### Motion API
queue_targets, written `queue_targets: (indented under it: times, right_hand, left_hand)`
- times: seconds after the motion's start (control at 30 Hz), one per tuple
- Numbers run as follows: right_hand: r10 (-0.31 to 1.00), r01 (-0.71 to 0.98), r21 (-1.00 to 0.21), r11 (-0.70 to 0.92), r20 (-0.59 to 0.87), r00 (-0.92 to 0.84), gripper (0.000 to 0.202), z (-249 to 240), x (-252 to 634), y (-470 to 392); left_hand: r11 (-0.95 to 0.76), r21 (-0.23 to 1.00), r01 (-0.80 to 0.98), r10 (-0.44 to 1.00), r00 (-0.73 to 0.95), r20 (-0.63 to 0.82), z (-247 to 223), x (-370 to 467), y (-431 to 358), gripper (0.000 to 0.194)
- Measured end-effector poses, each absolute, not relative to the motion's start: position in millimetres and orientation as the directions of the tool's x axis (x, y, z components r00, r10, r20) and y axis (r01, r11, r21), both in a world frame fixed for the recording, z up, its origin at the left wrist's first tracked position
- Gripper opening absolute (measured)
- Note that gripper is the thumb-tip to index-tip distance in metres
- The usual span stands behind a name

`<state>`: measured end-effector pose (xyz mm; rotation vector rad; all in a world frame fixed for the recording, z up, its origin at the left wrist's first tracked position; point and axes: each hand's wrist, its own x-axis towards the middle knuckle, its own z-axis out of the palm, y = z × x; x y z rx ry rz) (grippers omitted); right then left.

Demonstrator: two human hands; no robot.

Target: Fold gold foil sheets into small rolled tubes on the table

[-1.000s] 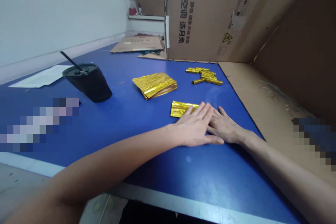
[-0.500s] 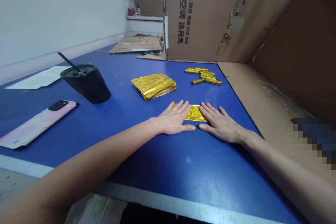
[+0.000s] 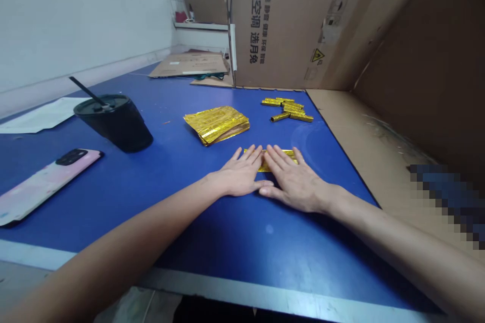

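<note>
A sheet of shiny gold foil paper (image 3: 266, 166) lies on the blue table, mostly covered by my two hands. My left hand (image 3: 242, 174) rests flat on its left part, fingers stretched out. Flat across the middle and right of the sheet lies my right hand (image 3: 293, 179), its fingers straight. The two thumbs meet just below the sheet's near edge. Beyond my hands sits a stack of gold foil paper (image 3: 217, 122). Several small rolled gold paper tubes (image 3: 291, 110) lie in a pile farther back on the right.
To the left stand a black cup with a straw (image 3: 117, 123) and a pink-and-white phone (image 3: 49, 181). White paper (image 3: 45, 113) lies behind them. A large cardboard box (image 3: 288, 25) borders the table (image 3: 242, 242) at the back and right. Flattened cardboard (image 3: 189, 64) lies at the far end.
My right hand has slid left along the foil sheet, up against my left hand. My left hand stays on the sheet. The whole view has shifted slightly.
</note>
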<state>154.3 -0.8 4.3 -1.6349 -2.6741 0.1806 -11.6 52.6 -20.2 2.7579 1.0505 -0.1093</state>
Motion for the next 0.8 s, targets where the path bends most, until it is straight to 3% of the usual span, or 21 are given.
queue_targets:
  times: [0.1, 0.23, 0.57, 0.8]
  right_hand:
    - [0.832, 0.823, -0.206, 0.530, -0.064, -0.552, 0.089, 1, 132, 3]
    - [0.840, 0.805, -0.299, 0.512, -0.021, -0.542, 0.088, -12, 128, 9]
    - [0.913, 0.911, -0.119, 0.395, -0.053, -0.404, 0.079, -20, 196, 8]
    - [0.925, 0.909, -0.189, 0.372, -0.014, -0.381, 0.077, -18, 215, 7]
  left_hand:
    - [-0.759, 0.111, 0.641, 0.619, 0.764, -0.181, -19, -12, 53, 0.078]
    - [-0.768, 0.077, 0.636, 0.612, 0.764, -0.204, -19, -12, 53, 0.076]
    - [-0.715, 0.190, 0.672, 0.663, 0.739, -0.119, -20, -11, 52, 0.091]
    - [-0.709, 0.207, 0.674, 0.668, 0.736, -0.108, -21, -13, 52, 0.091]
